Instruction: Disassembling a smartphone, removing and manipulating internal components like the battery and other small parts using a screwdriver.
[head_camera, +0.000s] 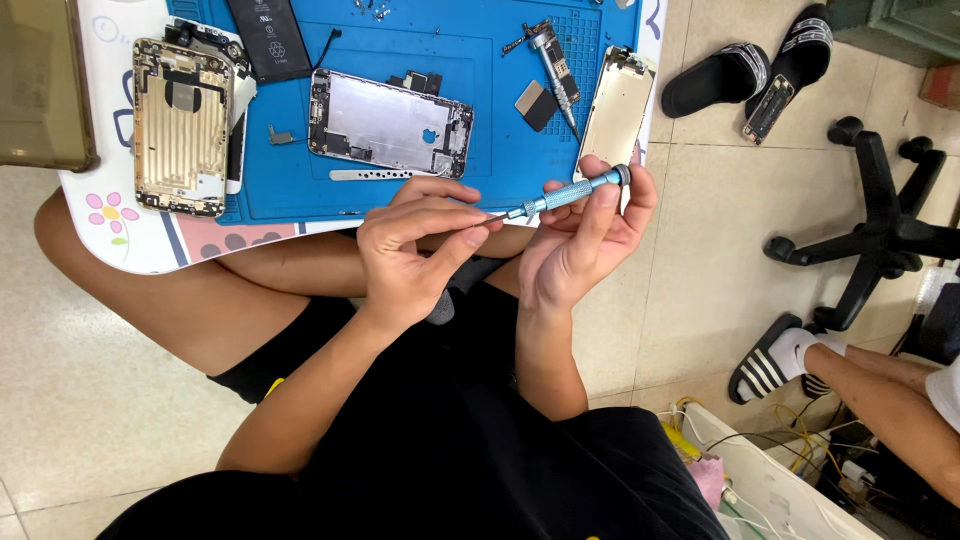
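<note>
Gripping a slim blue metal precision screwdriver (568, 191) in a closed fist, the right hand (580, 235) holds it nearly level above the lap, cap end by the fingertips, tip aimed left. The left hand (415, 250) is curled, thumb and forefinger pinched together at the tip; whether something tiny sits between them I cannot tell.

Judged from this, the main risk is a drop: anything small released at the tip would fall onto the black shorts or the tiled floor, since both hands hover off the surface's edge. A slip of the sharp tip could also prick the left fingers.

Beyond the hands, a blue silicone repair mat (300, 180) covers the white surface (150, 250). On it lie a silver phone rear housing (390, 125), a black flat battery (270, 38), a second screwdriver (555, 70) and loose small parts. A gold phone housing (182, 125) rests at the mat's left edge, a pale phone frame (615, 105) at its right. The mat's moulded compartments at the far edge hold small screws, too tiny to count.

Farther off, black slides (750, 70) sit on the floor.
</note>
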